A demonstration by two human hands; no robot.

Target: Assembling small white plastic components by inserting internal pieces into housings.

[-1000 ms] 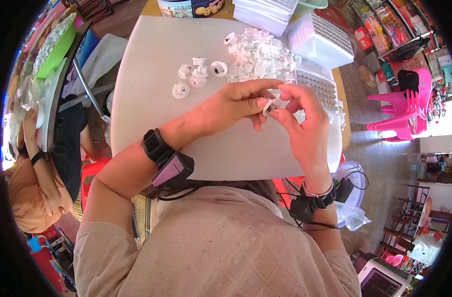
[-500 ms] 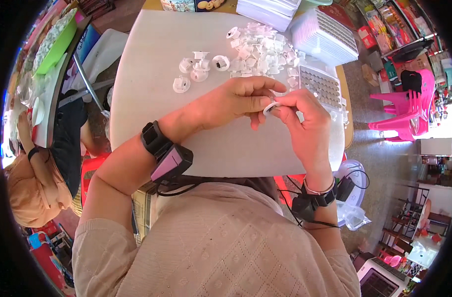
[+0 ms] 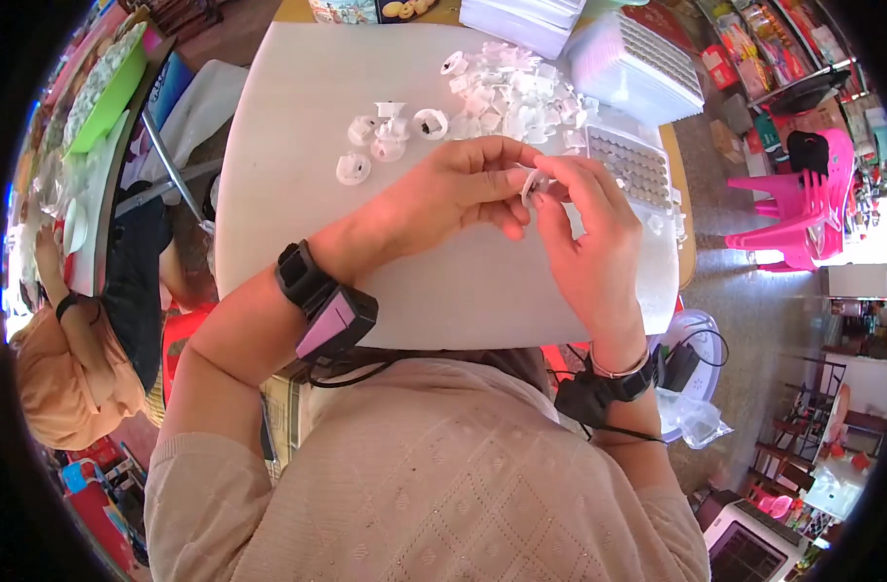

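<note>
Between my two hands, above the right half of the white table, is a small round white plastic part (image 3: 532, 187) with a dark spot on it. My left hand (image 3: 468, 186) pinches its left side with thumb and fingertips. From the other side, my right hand (image 3: 596, 218) grips it with thumb and forefinger; the fingers partly cover it. Several similar round white parts (image 3: 354, 168) lie left of my hands. Beyond them spreads a heap of small white plastic pieces (image 3: 516, 92). A tray of small round grey pieces (image 3: 630, 163) lies just past my right hand.
Stacked white trays (image 3: 630, 70) and a white box (image 3: 523, 21) stand at the table's far right. A pink chair (image 3: 803, 209) is on the floor to the right. On the left, another person's arm (image 3: 80, 339) rests by a second table with a green basin (image 3: 109, 97).
The round part has turned more upright between my fingers. My right hand has shifted slightly left, its fingers now reaching over the part's top edge.
</note>
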